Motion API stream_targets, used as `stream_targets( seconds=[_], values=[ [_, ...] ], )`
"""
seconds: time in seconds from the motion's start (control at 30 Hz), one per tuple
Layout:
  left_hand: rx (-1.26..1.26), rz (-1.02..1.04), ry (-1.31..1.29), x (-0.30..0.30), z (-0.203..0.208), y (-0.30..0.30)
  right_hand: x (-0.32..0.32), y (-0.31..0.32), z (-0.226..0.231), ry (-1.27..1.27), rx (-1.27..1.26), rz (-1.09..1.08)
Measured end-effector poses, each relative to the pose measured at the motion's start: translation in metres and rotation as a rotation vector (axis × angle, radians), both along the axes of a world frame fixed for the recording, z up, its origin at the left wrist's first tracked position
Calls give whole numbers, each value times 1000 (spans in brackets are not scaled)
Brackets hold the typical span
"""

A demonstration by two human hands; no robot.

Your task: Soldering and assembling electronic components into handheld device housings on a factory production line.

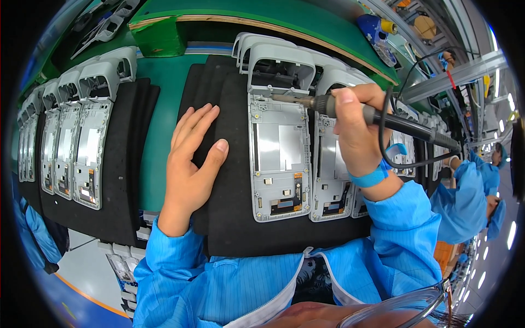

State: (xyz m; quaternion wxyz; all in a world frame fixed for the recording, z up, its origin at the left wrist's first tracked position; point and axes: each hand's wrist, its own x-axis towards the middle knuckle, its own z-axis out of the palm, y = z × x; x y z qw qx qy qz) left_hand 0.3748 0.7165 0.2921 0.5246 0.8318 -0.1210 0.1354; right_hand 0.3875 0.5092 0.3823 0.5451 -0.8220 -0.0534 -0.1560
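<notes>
My right hand (358, 136) is closed around a soldering iron (407, 128) with a black handle and cord. Its metal tip points left and lies over the upper part of a light grey plastic housing (279, 147), just below the arched opening. Whether the tip touches the plastic I cannot tell. Inside this housing are silvery plates and a small circuit board near the lower end. Flat on the black foam mat (227, 191), left of the housing, rests my left hand (191, 161), empty, fingers stretched out. A second grey housing (331, 180) lies partly under my right forearm.
More grey housings (87, 136) stand in a row on black mats at the left. A green shelf (262, 16) with a wooden edge runs along the back. At the right, a person in blue (465, 202) sits beside further housings. The iron's cord loops by my right wrist.
</notes>
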Motion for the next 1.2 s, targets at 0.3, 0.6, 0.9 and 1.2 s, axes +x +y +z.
stream_targets(
  seconds=[0.3,0.6,0.9,1.2],
  values=[
    [-12,-8,8,-2,1,0,-28,-60,13,-175,-49,-142],
    [-35,-29,22,-2,3,-4,-31,-75,-7,-112,38,-150],
    [-29,-25,20,-3,3,-5,-28,-75,-7,-142,-67,-135],
    [-37,-25,24,0,4,-7,-25,-78,-9,-131,-58,-129]
  ],
)
